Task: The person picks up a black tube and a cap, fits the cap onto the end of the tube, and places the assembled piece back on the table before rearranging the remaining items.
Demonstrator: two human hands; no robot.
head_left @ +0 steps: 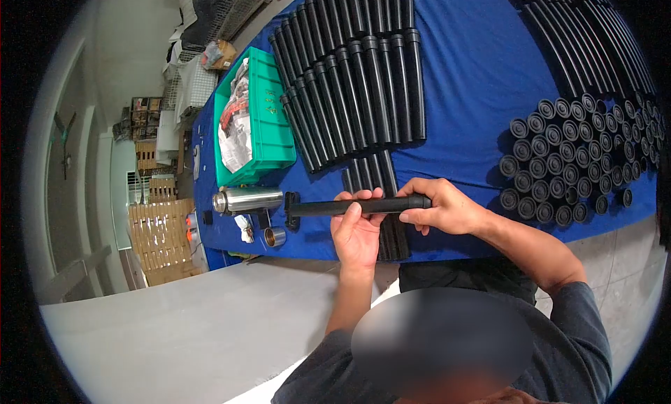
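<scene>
The black tube [318, 208] is long, straight and slim, with a dull dark surface and a wider collar at its right end. It is held almost level above the near edge of the blue cloth [461, 124]. The left hand [356, 229] is turned palm up and has its fingers closed around the middle part, with the thumb on top. The right hand [447, 207] grips the collar end between thumb and fingers. Under it lie a few similar tubes [370, 173]; farther, leaning rows [349, 89]. To the left are a metal flask [248, 200] and a green crate [272, 128]; to the right, stacked round ends [573, 152].
</scene>
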